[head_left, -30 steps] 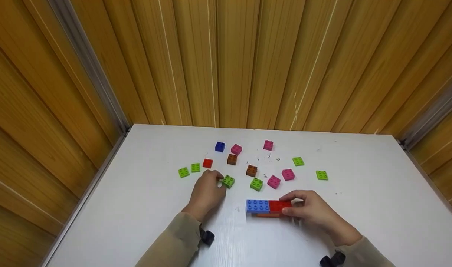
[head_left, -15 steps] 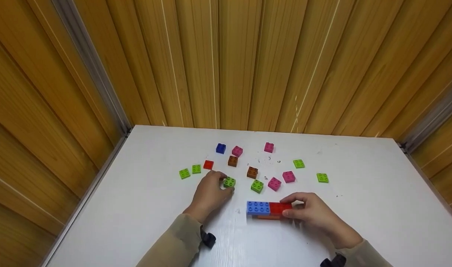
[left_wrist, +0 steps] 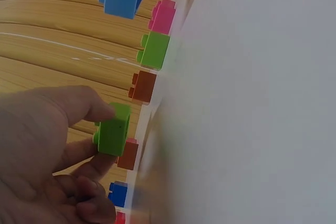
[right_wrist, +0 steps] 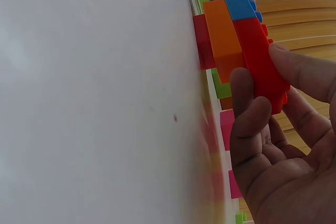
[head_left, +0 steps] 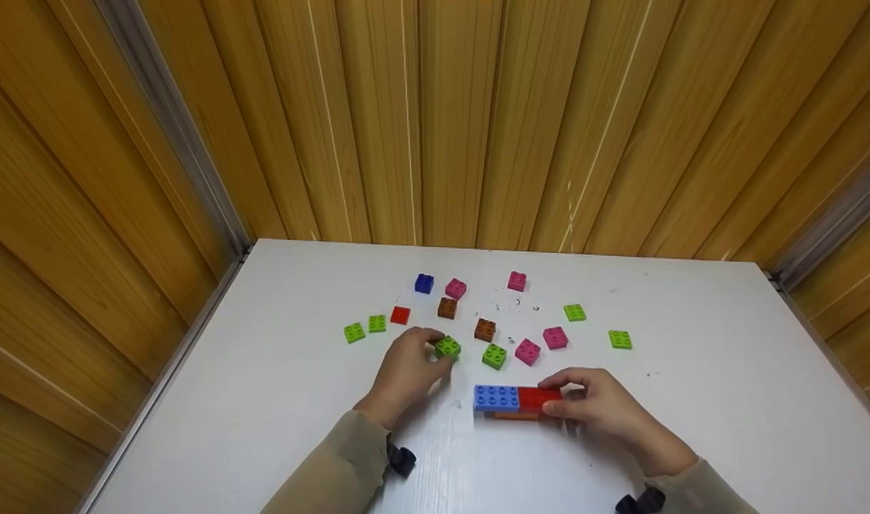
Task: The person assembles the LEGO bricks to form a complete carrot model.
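Observation:
My left hand (head_left: 410, 364) pinches a small green building brick (head_left: 448, 348) between thumb and fingers. In the left wrist view the brick's hollow underside edge shows, a little off the table. My right hand (head_left: 606, 407) grips the red end of a brick stack, thumb on one side and fingers on the other. Along its top, a long blue brick (head_left: 496, 397) and a red brick (head_left: 535, 398) lie end to end. Below them is an orange brick (right_wrist: 224, 40), with a darker red brick (right_wrist: 203, 40) under that at the table.
Loose bricks lie on the white table (head_left: 299, 421) beyond the hands: a green brick (head_left: 493, 355), pink brick (head_left: 527, 351), brown brick (head_left: 485, 329), dark blue brick (head_left: 424, 283) and flat red brick (head_left: 400, 315). Flat green bricks (head_left: 620, 339) lie at both sides. Wood-patterned panels (head_left: 449, 121) stand behind.
My left hand has closed its thumb and fingers on the green brick and shifted it slightly right, a little off the table. The right hand and its stack stay in place.

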### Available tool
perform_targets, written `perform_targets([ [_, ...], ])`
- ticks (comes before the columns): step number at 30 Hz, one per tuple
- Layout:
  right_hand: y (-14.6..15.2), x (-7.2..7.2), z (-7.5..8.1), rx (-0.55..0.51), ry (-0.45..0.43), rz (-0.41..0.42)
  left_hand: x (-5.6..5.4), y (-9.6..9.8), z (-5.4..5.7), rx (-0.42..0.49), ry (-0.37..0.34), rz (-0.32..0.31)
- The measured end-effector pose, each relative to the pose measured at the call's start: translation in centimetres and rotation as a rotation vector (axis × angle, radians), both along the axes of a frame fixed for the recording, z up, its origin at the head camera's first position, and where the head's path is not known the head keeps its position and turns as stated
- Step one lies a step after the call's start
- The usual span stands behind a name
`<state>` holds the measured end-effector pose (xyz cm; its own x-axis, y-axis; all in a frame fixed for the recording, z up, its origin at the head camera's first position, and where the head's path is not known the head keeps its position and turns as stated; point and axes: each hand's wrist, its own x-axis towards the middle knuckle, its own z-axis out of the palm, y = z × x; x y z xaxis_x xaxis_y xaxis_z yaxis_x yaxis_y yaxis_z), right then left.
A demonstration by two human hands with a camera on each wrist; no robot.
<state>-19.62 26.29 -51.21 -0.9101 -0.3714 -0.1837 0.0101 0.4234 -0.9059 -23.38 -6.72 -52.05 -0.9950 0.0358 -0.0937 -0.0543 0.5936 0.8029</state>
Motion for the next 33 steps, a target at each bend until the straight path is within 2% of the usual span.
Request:
perform_targets([
  [7,0.0,0.1,-0.3,-0.001,0.018,-0.009,0.8,0.4,0.6,0.073,0.022,-0.101],
  [14,0.0,0.0,-0.4,0.009,0.028,-0.02,1.8,1.1,1.3,0.088,0.045,-0.252],
  [18,0.1,-0.1,-0.3,0.019,0.04,-0.022,2.0,1.4,1.7,0.08,0.049,-0.325],
  [27,-0.1,0.1,-0.1,-0.002,0.009,-0.031,1.9,1.2,1.4,0.089,0.041,-0.433],
  [33,-0.2,0.1,-0.1,-0.002,0.013,-0.035,1.9,0.9,1.2,0.131,-0.008,-0.482],
])
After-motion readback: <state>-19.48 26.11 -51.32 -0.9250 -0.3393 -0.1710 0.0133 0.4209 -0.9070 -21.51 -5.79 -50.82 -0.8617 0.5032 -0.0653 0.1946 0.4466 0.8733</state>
